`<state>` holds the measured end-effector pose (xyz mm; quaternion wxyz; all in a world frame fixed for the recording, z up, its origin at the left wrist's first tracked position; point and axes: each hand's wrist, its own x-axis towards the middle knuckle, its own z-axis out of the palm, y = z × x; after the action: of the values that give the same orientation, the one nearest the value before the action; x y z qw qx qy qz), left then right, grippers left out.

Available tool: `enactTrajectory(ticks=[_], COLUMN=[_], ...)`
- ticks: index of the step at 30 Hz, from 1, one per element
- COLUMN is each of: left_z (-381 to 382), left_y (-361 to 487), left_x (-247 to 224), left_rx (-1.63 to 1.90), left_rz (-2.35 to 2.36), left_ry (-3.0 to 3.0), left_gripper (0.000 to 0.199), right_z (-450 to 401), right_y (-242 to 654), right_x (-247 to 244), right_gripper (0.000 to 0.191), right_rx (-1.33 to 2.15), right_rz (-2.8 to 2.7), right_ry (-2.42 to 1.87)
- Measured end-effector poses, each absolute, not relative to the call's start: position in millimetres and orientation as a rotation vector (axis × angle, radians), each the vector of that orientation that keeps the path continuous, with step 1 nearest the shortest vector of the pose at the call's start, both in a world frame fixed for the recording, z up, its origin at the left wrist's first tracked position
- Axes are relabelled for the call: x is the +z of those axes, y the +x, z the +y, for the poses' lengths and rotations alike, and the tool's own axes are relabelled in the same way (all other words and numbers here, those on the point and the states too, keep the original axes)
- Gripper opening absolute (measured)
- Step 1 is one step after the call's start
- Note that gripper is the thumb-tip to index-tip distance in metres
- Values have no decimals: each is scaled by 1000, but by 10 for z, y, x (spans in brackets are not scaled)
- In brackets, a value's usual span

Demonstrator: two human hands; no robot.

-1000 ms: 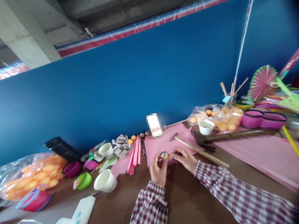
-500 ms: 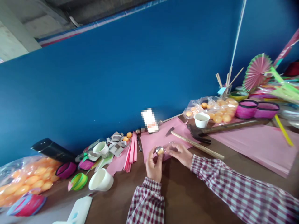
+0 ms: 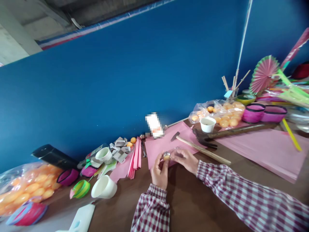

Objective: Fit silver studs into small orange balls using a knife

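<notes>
A small ball (image 3: 166, 156), silvery on top and yellowish-orange below, is pinched between the thumb and fingers of my left hand (image 3: 159, 172). My right hand (image 3: 187, 160) is beside it, its fingertips close together at the ball's right side; what lies between them, if anything, is too small to make out. Both hands are over the near edge of a pink sheet (image 3: 154, 148). Behind my right hand, a hammer (image 3: 202, 149) with a wooden handle lies across the sheet.
Orange balls in bags lie at left (image 3: 31, 187) and right (image 3: 229, 114). White cups (image 3: 104, 187) (image 3: 207, 124), pink strips (image 3: 137, 158), a dark tool (image 3: 205, 138), magenta holders (image 3: 274, 113) and a folding fan (image 3: 264, 74) surround the work area. A blue partition (image 3: 120, 74) stands behind.
The ball has turned slightly in my left hand and shifted a little to the right, nearer my right fingertips. My right hand has barely moved.
</notes>
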<state>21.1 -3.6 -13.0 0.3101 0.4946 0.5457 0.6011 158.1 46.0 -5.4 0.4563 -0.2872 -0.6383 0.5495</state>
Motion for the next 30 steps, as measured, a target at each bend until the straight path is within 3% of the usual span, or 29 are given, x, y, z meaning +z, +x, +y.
enactTrajectory(ticks=[30], left_z=[-38], left_y=[248], left_x=[-81], left_rx=[1580], left_rz=[1359], left_ry=[1189], left_gripper=[40], right_z=[448], right_y=[1586], right_x=[-29], right_gripper=[26], right_rx=[1395], right_rz=[-1625], right_ry=[-741])
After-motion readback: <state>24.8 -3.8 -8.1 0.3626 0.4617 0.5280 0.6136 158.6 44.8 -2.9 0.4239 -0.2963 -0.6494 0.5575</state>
